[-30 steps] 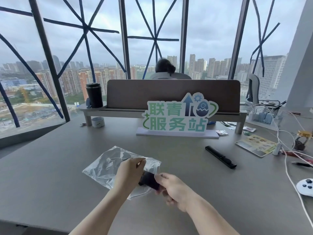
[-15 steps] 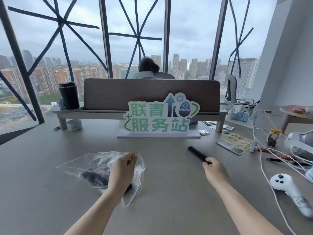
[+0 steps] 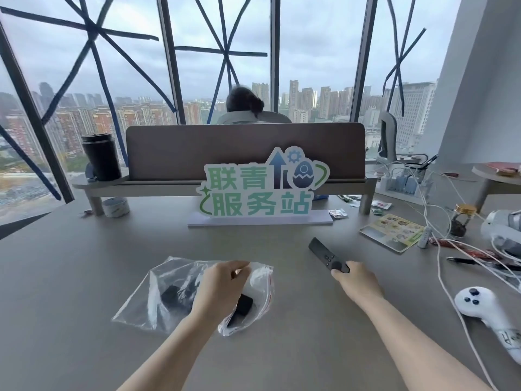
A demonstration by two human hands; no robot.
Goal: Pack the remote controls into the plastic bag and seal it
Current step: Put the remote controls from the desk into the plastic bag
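Note:
A clear plastic bag (image 3: 158, 294) with a red zip strip lies on the grey desk, its mouth facing right. My left hand (image 3: 222, 289) pinches the upper edge of the mouth and holds it open. One black remote control (image 3: 173, 299) lies inside the bag, its near end showing at the mouth below my hand. To the right, my right hand (image 3: 356, 283) grips the near end of a second slim black remote control (image 3: 324, 253), which points away toward the sign.
A green and white sign (image 3: 262, 190) stands at mid desk before a brown divider. A white game controller (image 3: 485, 309), white cables, a jar, a pen and a printed card (image 3: 392, 231) crowd the right side. A black cup (image 3: 101, 158) is far left. A person sits behind the divider.
My right hand left the bag after putting the first remote inside, reached right and took hold of the second remote. My left hand kept hold of the bag's mouth.

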